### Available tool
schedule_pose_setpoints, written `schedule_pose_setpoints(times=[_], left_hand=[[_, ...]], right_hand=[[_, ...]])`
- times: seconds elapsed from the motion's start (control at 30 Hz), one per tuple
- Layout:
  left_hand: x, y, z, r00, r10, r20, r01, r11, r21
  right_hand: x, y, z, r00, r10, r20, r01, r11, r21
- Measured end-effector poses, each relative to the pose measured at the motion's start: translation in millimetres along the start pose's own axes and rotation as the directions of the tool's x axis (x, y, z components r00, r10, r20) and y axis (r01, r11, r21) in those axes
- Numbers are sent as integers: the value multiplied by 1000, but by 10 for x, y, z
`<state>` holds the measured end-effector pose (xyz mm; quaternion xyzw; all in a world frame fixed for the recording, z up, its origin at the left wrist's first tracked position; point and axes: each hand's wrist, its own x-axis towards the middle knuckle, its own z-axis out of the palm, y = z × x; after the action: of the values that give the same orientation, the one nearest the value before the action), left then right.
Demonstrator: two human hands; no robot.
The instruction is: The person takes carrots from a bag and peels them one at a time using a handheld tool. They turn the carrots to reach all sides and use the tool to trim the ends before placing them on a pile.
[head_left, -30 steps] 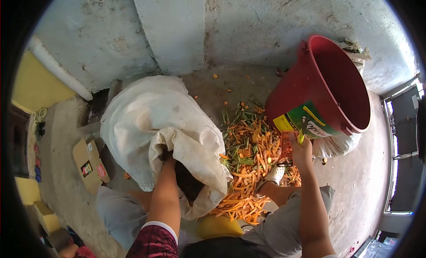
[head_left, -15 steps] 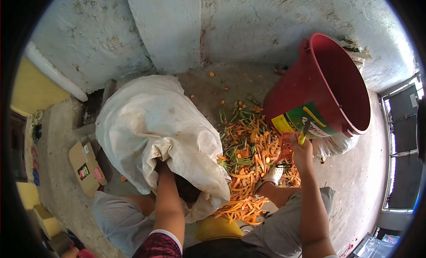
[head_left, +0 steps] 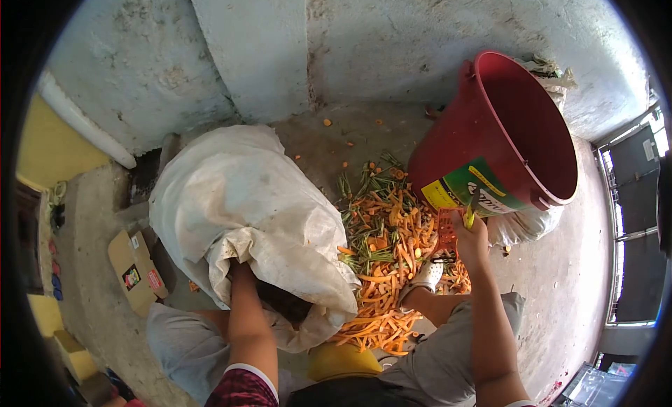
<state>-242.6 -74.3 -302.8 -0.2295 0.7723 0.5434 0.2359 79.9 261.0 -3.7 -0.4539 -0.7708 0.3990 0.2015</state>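
Note:
A large white woven sack (head_left: 245,176) stands in front of me, its mouth folded open toward my lap. My left hand (head_left: 241,272) reaches into that mouth, and the fingers are hidden by the cloth. To the right, my right hand (head_left: 473,237) is closed around the yellow handle of a knife (head_left: 470,214), its dark blade pointing up. Below and between the hands lies a pile of orange carrot peelings (head_left: 392,267) with green stem ends. Behind the knife leans a big red tub (head_left: 455,134), its inside facing right.
A red plastic crate (head_left: 446,232) shows beside the tub. My foot in a white clog (head_left: 428,274) rests among the peelings. An opened cardboard piece (head_left: 136,270) lies left of the sack. Another white sack (head_left: 525,226) sits behind the tub, near the wall (head_left: 392,43).
My left forearm has shifted slightly left at the sack's mouth, whose dark opening shows more. The view has moved a little; my right hand still holds the knife.

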Motion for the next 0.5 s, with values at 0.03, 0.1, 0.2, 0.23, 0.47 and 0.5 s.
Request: schedule_pose_setpoints(times=[0.03,0.1,0.2,0.23,0.47,0.5], left_hand=[[4,-2,-27,1000,0,7,0,1000,-3],[10,-17,-78,1000,-1,15,1,1000,-8],[28,-11,-113,999,-5,35,5,1000,-17],[35,-3,-122,999,-4,38,4,1000,-18],[66,71,-75,998,1,55,0,1000,-11],[69,83,-43,998,-1,58,2,1000,-9]], right_hand=[[-1,16,1,1000,-3,7,3,1000,1],[-15,-16,4,1000,13,5,-12,1000,-12],[-10,-7,17,1000,-15,6,15,1000,16],[-7,9,22,999,-33,5,33,999,33],[-11,54,67,998,-59,22,60,998,-28],[-21,20,52,999,-33,33,34,999,-37]])
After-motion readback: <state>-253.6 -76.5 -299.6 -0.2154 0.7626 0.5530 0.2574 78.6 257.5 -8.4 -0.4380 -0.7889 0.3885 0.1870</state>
